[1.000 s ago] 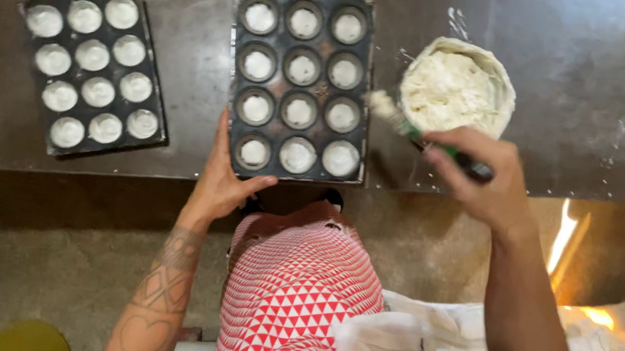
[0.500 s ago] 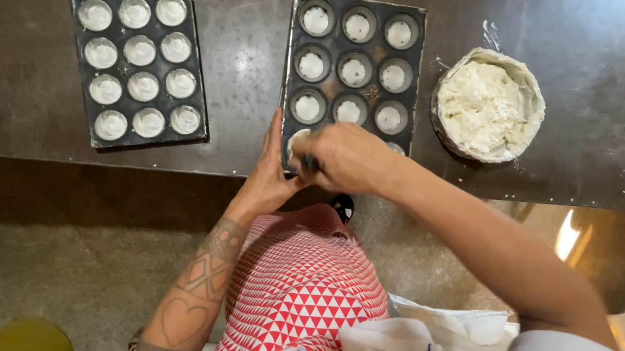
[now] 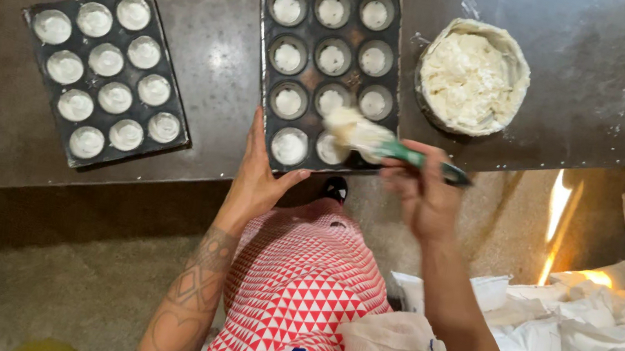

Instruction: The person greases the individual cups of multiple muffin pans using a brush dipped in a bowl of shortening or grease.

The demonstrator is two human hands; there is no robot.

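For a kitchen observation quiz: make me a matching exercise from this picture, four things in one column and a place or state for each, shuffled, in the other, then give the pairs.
Things
1. left hand
2. right hand
3. bowl of dough
4. muffin tray on the left

Places or states
A. stands on the dark counter to the right of the middle muffin tray
B. rests on the near edge of the middle muffin tray
C. lies tilted, apart from both hands, every cup filled
D. holds a green-handled spatula loaded with dough

Pairs: 1-B, 2-D, 3-A, 4-C
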